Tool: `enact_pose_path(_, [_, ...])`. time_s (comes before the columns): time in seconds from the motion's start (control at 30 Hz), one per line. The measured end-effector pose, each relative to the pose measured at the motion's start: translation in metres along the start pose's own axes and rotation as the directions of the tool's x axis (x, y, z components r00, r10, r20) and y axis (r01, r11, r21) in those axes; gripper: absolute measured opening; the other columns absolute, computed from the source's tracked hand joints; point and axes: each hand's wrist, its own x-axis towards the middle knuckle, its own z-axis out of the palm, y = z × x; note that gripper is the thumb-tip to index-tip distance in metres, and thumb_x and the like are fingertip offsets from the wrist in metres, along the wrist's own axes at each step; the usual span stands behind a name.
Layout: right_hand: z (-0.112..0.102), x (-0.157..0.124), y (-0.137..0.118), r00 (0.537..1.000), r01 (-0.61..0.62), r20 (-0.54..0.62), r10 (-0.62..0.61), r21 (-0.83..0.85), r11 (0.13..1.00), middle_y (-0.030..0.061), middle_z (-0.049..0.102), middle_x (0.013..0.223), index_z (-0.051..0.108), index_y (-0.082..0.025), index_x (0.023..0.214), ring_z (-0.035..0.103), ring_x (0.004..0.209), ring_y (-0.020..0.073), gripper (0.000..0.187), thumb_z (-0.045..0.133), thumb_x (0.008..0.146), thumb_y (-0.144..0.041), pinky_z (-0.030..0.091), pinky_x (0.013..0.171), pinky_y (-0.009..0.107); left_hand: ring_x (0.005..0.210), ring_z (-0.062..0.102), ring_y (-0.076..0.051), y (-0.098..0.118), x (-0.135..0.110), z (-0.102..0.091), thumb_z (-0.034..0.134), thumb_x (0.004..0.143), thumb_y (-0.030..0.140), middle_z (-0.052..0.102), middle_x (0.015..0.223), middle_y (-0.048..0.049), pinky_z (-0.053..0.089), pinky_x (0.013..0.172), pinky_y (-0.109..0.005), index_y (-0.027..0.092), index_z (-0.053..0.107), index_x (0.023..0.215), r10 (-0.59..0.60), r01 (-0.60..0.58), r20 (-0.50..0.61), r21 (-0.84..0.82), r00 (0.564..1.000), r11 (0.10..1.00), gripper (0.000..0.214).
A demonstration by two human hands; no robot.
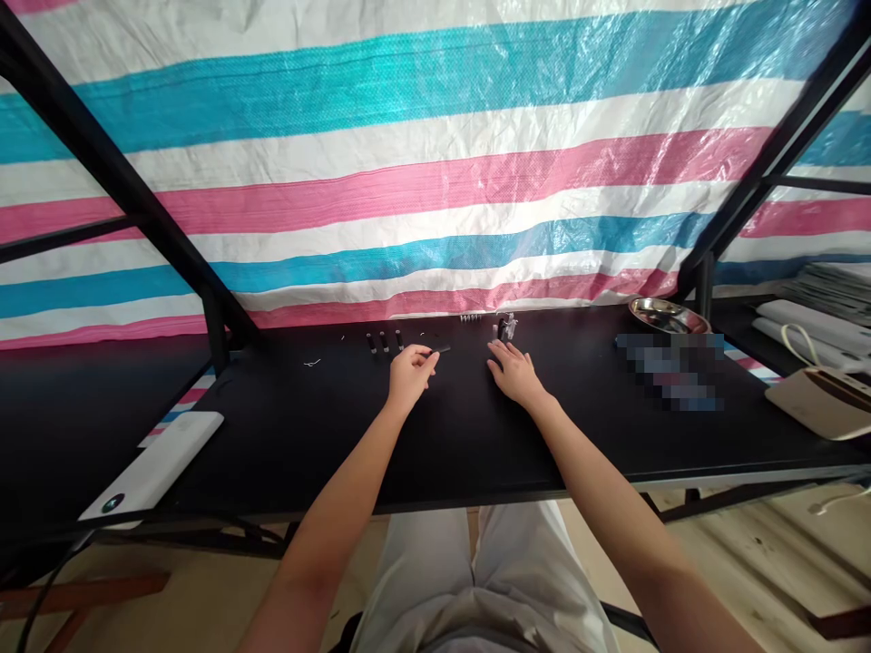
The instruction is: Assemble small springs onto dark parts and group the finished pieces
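My left hand (410, 374) is closed in a pinch on a small dark, narrow piece (442, 348) that sticks out to the right of its fingertips. Several short black cylinders with lighter ends (385, 342) lie in a row just beyond and left of that hand. Palm down, my right hand (515, 372) has its fingers stretched over the tabletop. Its fingertips are at a small cluster of black and clear parts (507, 326), too small to make out, and whether they touch is unclear. Left of this cluster is a row of tiny shiny metal pieces (470, 317).
The black table (463, 444) backs onto a striped plastic sheet (435, 181). A thin white scrap (311, 363) lies left, a white power bank (163, 462) with a cable nearer me. At right are a metal dish (667, 316), a blurred patch and a beige pouch (820, 399).
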Motion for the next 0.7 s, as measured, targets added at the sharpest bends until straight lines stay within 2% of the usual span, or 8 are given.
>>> enact_pose_path(0.07, [0.0,-0.001,-0.007,0.984,0.165,-0.076,-0.16,0.069,0.984,0.0062,0.047,0.134,0.048,-0.021,0.128,0.041,0.124,0.0228,0.041,0.039,0.088,-0.024,0.034,0.102,0.048,0.031,0.041,-0.005,-0.001,0.001,0.0,0.062,0.07,0.043,0.056,0.052,0.0037,0.032,0.035,-0.019,0.015,0.057,0.08,-0.009,0.009,-0.001,-0.052,1.0,0.999,0.03])
enact_pose_path(0.13, [0.0,-0.001,-0.014,0.942,0.322,-0.14,-0.306,0.11,0.94,0.0066,0.052,0.129,0.052,-0.02,0.125,0.046,0.12,0.0192,0.039,0.039,0.088,-0.02,0.038,0.101,0.039,0.032,0.041,-0.005,0.0,0.001,0.0,0.063,0.069,0.043,0.056,0.053,0.0036,0.031,0.034,-0.018,0.015,0.057,0.081,-0.015,0.016,0.003,-0.104,1.0,0.995,0.031])
enact_pose_path(0.23, [0.0,-0.003,-0.02,0.888,0.449,-0.168,-0.428,0.118,0.885,0.0063,0.057,0.123,0.056,-0.02,0.121,0.05,0.115,0.0187,0.037,0.041,0.087,-0.018,0.042,0.098,0.037,0.032,0.041,-0.004,0.003,0.0,-0.001,0.064,0.069,0.043,0.055,0.053,0.0036,0.029,0.033,-0.017,0.014,0.057,0.082,-0.027,0.031,0.023,-0.173,0.999,0.984,0.032])
enact_pose_path(0.37, [-0.001,-0.004,-0.021,0.869,0.488,-0.152,-0.471,0.105,0.867,0.0047,0.06,0.119,0.06,-0.022,0.115,0.053,0.11,0.0201,0.033,0.043,0.087,-0.018,0.044,0.094,0.039,0.032,0.04,-0.004,0.008,-0.001,-0.001,0.064,0.069,0.042,0.055,0.054,0.0034,0.028,0.032,-0.017,0.014,0.057,0.081,-0.038,0.047,0.047,-0.218,0.998,0.975,0.031])
enact_pose_path(0.6, [-0.005,-0.005,-0.023,0.897,0.441,-0.087,-0.434,0.086,0.894,0.0036,0.06,0.12,0.061,-0.022,0.114,0.054,0.108,0.0192,0.033,0.04,0.089,-0.019,0.044,0.092,0.037,0.033,0.041,-0.003,0.009,-0.002,-0.001,0.064,0.069,0.043,0.055,0.056,0.0028,0.028,0.033,-0.016,0.014,0.056,0.081,-0.016,0.036,0.086,-0.235,0.996,0.971,0.033])
enact_pose_path(0.7, [-0.005,-0.006,-0.024,0.892,0.449,-0.09,-0.442,0.072,0.891,0.0037,0.061,0.119,0.061,-0.023,0.114,0.054,0.107,0.0188,0.033,0.04,0.089,-0.019,0.044,0.092,0.037,0.033,0.042,-0.003,0.01,-0.002,-0.002,0.064,0.069,0.041,0.056,0.057,0.003,0.029,0.032,-0.016,0.015,0.055,0.081,-0.009,0.031,0.09,-0.239,0.996,0.971,0.031])
